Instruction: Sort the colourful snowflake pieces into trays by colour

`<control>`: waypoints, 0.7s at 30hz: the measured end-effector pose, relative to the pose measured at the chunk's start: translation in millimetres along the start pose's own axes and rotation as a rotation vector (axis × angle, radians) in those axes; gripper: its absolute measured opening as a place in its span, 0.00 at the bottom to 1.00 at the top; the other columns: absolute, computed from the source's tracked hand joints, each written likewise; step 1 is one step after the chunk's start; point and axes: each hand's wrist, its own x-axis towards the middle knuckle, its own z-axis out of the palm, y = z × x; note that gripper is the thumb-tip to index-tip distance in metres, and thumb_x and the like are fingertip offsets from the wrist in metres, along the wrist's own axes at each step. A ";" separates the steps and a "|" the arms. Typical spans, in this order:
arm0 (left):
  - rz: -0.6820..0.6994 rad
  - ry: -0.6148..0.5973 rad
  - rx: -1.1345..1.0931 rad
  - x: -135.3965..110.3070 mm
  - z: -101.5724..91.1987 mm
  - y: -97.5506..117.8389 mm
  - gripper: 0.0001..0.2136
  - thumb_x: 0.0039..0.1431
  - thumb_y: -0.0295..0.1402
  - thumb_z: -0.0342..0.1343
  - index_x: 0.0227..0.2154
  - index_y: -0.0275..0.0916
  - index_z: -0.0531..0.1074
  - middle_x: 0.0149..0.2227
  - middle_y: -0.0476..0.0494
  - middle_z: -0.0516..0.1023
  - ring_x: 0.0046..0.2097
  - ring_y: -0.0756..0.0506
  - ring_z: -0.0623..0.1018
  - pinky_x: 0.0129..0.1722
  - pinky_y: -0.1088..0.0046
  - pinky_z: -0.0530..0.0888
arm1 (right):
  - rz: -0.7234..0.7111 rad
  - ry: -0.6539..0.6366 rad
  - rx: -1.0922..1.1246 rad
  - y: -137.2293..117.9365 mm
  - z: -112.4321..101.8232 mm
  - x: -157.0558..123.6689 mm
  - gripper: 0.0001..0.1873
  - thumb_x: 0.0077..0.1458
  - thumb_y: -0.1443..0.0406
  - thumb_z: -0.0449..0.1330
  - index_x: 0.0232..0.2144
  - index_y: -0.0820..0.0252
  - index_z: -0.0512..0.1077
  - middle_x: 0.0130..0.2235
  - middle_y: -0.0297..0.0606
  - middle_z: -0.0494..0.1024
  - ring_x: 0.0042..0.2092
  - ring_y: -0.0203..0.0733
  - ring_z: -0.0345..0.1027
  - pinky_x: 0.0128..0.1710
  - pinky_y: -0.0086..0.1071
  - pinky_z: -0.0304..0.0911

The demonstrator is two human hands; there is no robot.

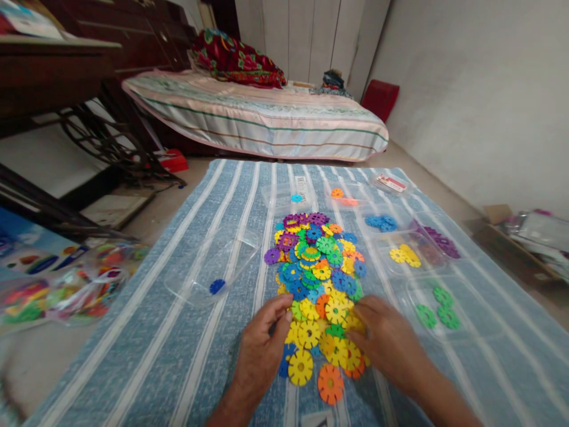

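Observation:
A heap of flat, notched plastic discs (317,279) in yellow, blue, green, purple and orange lies on a blue striped cloth (178,332). My left hand (262,347) rests on the heap's near left edge, fingers stretched out and touching yellow discs. My right hand (386,341) lies on the near right edge, fingers flat over yellow and orange discs. Neither hand visibly grips a disc. An orange disc (331,383) sits nearest me, between both hands.
Clear plastic trays ring the heap: one with a blue disc (217,286), others with green discs (438,308), yellow discs (404,255), purple discs (438,240), blue discs (381,222) and orange discs (344,197). A bed (258,115) stands behind; bags of toys (66,284) lie left.

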 end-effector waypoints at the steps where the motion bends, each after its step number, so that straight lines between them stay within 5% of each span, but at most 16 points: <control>1: 0.006 -0.001 0.004 0.1 0.1 0.3 0.12 0.54 0.38 0.53 0.39 0.40 0.74 0.44 0.44 0.78 0.46 0.44 0.77 0.50 0.67 0.72 | 0.010 0.002 0.009 -1.1 3.0 -3.1 0.04 0.49 0.65 0.61 0.30 0.57 0.72 0.39 0.39 0.75 0.42 0.45 0.67 0.43 0.37 0.63; 9: 0.022 -0.004 0.028 1.7 -0.3 -2.2 0.12 0.55 0.37 0.53 0.39 0.40 0.74 0.44 0.44 0.78 0.46 0.44 0.77 0.51 0.66 0.72 | 0.071 0.015 0.086 -3.4 5.6 -3.5 0.02 0.52 0.68 0.57 0.30 0.57 0.70 0.36 0.37 0.74 0.41 0.43 0.67 0.40 0.34 0.62; 21: 0.051 -0.007 0.027 1.5 0.3 -2.3 0.11 0.54 0.36 0.53 0.39 0.41 0.75 0.44 0.45 0.78 0.47 0.45 0.76 0.50 0.68 0.72 | -0.030 0.129 0.083 8.1 7.1 -1.3 0.11 0.58 0.66 0.52 0.26 0.58 0.71 0.29 0.35 0.74 0.34 0.37 0.67 0.35 0.29 0.59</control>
